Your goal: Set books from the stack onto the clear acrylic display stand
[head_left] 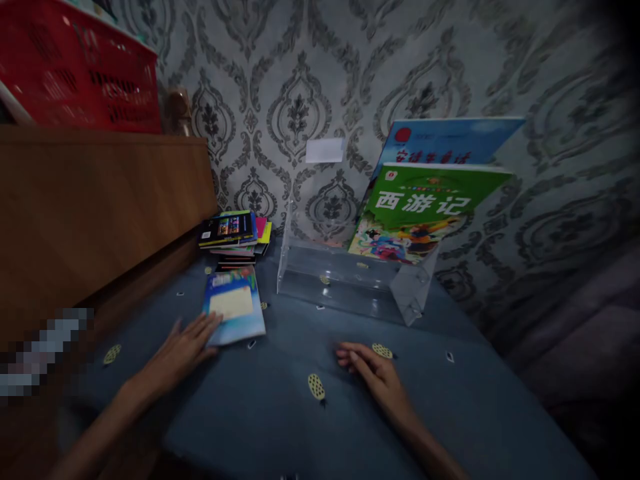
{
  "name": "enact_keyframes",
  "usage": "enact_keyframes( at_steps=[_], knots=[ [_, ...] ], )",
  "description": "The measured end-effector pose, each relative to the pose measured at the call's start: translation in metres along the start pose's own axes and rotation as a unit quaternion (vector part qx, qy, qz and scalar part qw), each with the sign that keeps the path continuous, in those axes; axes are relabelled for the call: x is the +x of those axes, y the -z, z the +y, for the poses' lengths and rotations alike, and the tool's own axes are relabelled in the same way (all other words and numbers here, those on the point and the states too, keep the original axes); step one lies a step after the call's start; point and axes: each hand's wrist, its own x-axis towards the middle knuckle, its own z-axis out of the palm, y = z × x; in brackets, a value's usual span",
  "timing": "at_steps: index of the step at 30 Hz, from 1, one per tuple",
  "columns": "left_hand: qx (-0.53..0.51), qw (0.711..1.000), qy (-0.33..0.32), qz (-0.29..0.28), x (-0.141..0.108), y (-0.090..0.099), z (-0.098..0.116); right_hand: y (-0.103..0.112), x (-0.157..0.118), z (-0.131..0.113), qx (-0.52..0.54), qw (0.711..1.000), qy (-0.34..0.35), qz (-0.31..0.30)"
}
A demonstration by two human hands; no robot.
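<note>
My left hand [187, 343] lies with fingers stretched out, its fingertips on the near left part of a blue book [237, 323] with a pale panel on its cover. Over the cloth to the right is my right hand [367, 370], fingers loosely curled and slightly blurred; I see nothing in it. Beyond the hands stands a clear acrylic book rack [335, 297]. At its right end lean a green book [425, 207] with white Chinese characters and, behind that, a taller blue book [450, 137].
A stack of books [230, 230] lies at the back left beside a wooden cabinet [100, 213], which carries a red plastic basket [80, 73]. The dark blue tablecloth [270, 413] has a pineapple print. Behind is patterned wallpaper with a white label [324, 151] in front of it.
</note>
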Motion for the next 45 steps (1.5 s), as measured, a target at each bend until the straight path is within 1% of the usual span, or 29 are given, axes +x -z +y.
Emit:
enact_keyframes(
  at_steps=[1,2,3,4,6,8,10,12,14,17,20,24,28,31,35,39,42,45],
  knots=[
    [-0.033,0.999,-0.007,-0.026,-0.014,0.0,0.002,0.0,0.0,0.001,0.0,1.0,0.001,-0.001],
    [-0.062,0.997,-0.004,-0.044,-0.024,0.001,0.002,-0.001,0.0,0.002,-0.001,1.0,0.001,-0.004],
    [-0.086,0.995,0.008,-0.049,-0.027,0.003,0.0,-0.001,0.0,0.003,-0.001,1.0,0.001,-0.005],
    [-0.104,0.993,0.024,-0.046,-0.026,0.004,-0.003,-0.002,0.001,0.004,-0.002,1.0,0.002,-0.005],
    [-0.133,0.989,0.062,-0.028,-0.01,0.003,-0.012,-0.002,0.001,0.005,-0.003,1.0,0.007,-0.004],
    [-0.148,0.983,0.109,-0.016,0.015,-0.003,-0.019,-0.003,0.0,0.006,-0.006,1.0,0.017,-0.004],
    [-0.137,0.979,0.151,-0.011,0.039,-0.014,-0.02,-0.004,-0.001,0.007,-0.009,1.0,0.027,-0.007],
    [-0.113,0.98,0.165,-0.01,0.055,-0.025,-0.017,-0.004,-0.002,0.008,-0.012,0.999,0.034,-0.009],
    [-0.091,0.984,0.151,-0.007,0.062,-0.035,-0.01,-0.005,-0.002,0.009,-0.013,0.999,0.037,-0.01],
    [-0.076,0.991,0.109,0.0,0.057,-0.043,-0.001,-0.005,-0.003,0.01,-0.016,0.999,0.038,-0.014],
    [-0.074,0.995,0.07,0.007,0.046,-0.044,0.01,-0.006,-0.003,0.011,-0.019,0.999,0.036,-0.015],
    [-0.076,0.996,0.018,0.032,0.033,-0.046,0.032,-0.008,-0.004,0.009,-0.025,0.999,0.041,-0.013],
    [-0.07,0.996,-0.021,0.049,0.03,-0.047,0.056,-0.009,-0.006,0.005,-0.031,0.998,0.054,-0.016],
    [-0.068,0.996,-0.04,0.048,0.035,-0.047,0.073,-0.009,-0.008,0.005,-0.049,0.997,0.066,-0.012],
    [-0.076,0.995,-0.049,0.052,0.048,-0.045,0.096,-0.01,-0.009,0.007,-0.104,0.991,0.085,0.005],
    [-0.088,0.994,-0.049,0.032,0.062,-0.04,0.118,-0.009,-0.008,0.005,-0.159,0.98,0.123,0.015],
    [-0.098,0.994,-0.053,0.021,0.069,-0.035,0.131,-0.008,-0.008,0.003,-0.168,0.975,0.146,0.014],
    [-0.105,0.992,-0.06,0.017,0.073,-0.032,0.139,-0.009,-0.007,0.004,-0.169,0.972,0.163,0.014]
  ],
)
